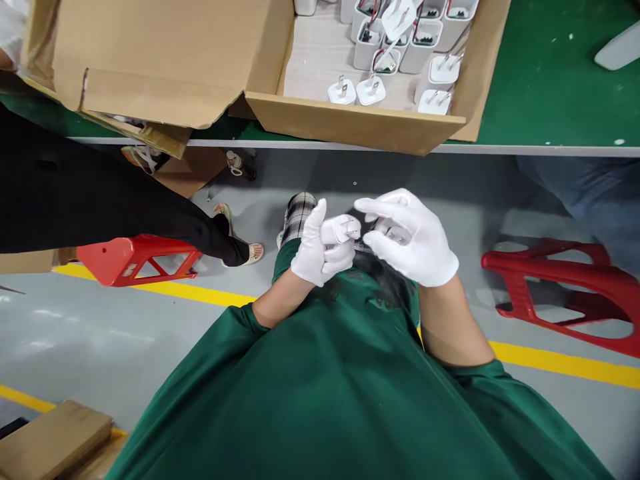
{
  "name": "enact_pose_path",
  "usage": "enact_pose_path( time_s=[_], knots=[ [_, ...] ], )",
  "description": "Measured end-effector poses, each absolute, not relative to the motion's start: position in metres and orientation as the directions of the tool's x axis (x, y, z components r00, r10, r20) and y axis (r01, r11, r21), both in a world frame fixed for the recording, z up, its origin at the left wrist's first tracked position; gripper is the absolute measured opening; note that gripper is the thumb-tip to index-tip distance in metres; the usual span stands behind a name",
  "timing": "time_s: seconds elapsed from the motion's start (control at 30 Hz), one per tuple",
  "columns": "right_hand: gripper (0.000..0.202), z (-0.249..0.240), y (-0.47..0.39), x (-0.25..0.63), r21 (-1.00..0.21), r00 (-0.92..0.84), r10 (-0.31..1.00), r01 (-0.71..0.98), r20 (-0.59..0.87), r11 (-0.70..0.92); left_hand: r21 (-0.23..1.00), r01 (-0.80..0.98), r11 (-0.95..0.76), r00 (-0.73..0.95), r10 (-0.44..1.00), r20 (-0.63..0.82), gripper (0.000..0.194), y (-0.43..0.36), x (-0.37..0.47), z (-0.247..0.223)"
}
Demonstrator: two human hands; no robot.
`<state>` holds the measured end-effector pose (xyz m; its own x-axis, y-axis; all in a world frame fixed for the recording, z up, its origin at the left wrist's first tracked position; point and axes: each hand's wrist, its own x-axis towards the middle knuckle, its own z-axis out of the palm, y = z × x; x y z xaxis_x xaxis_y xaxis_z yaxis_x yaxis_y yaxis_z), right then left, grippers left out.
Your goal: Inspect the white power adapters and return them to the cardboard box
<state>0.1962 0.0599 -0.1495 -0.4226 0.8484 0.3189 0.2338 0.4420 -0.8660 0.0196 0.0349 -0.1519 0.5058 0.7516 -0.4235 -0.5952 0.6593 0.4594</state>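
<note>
My left hand (325, 250), in a white glove, is closed around a white plug charger (340, 229) over my lap. The charger's prong end points right, toward my other hand. Just right of it is my right hand (417, 240), also gloved, its thumb and forefinger apart and reaching toward the charger without visibly touching it. A greyish patch shows between those fingers; I cannot make out what it is. Beyond both hands, an open cardboard box (350, 123) holds several white chargers (371, 91) with prongs up and several open white housings (424, 43) with wires showing.
The box stands on a green worktable (560, 87) with a pale front edge. At left are a person's dark-trousered leg (125, 193) and a red stool (135, 257). Another red stool (565, 287) stands at right. A closed carton (55, 440) lies lower left.
</note>
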Motion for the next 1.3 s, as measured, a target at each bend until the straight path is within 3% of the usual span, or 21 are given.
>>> enact_pose_path(
  time_s=[0.13,0.23,0.4,0.53,0.7,0.93,1.1,1.3],
  knots=[
    [0.032,-0.145,0.066,0.192,-0.847,-0.519,0.799,0.237,0.304,0.476,0.391,-0.583,0.712,0.565,0.701,-0.435,0.08,0.033,0.02,-0.154],
    [0.027,-0.145,0.067,0.19,-0.907,-0.526,0.822,0.2,0.219,0.37,0.295,-0.562,0.773,0.603,0.627,-0.494,0.08,0.034,0.021,-0.152],
    [0.03,-0.15,0.067,0.193,-0.917,-0.583,0.795,0.205,0.167,0.343,0.181,-0.611,0.771,0.582,0.592,-0.557,0.064,0.036,0.027,-0.149],
    [0.037,-0.155,0.062,0.193,-0.877,-0.621,0.758,0.233,0.199,0.421,0.169,-0.683,0.711,0.49,0.617,-0.615,0.048,0.032,0.031,-0.15],
    [0.04,-0.16,0.052,0.186,-0.852,-0.55,0.806,0.294,0.221,0.434,0.242,-0.728,0.641,0.39,0.679,-0.622,0.042,0.029,0.033,-0.16],
    [0.038,-0.168,0.041,0.178,-0.816,-0.459,0.865,0.41,0.202,0.408,0.24,-0.706,0.666,0.438,0.678,-0.591,0.04,0.033,0.032,-0.174],
    [0.037,-0.169,0.037,0.178,-0.767,-0.413,0.88,0.477,0.235,0.429,0.166,-0.669,0.725,0.498,0.602,-0.624,0.055,0.034,0.031,-0.169],
    [0.043,-0.166,0.038,0.18,-0.868,-0.437,0.887,0.374,0.147,0.328,0.05,-0.603,0.796,0.618,0.506,-0.602,0.058,0.037,0.028,-0.157]
  ],
)
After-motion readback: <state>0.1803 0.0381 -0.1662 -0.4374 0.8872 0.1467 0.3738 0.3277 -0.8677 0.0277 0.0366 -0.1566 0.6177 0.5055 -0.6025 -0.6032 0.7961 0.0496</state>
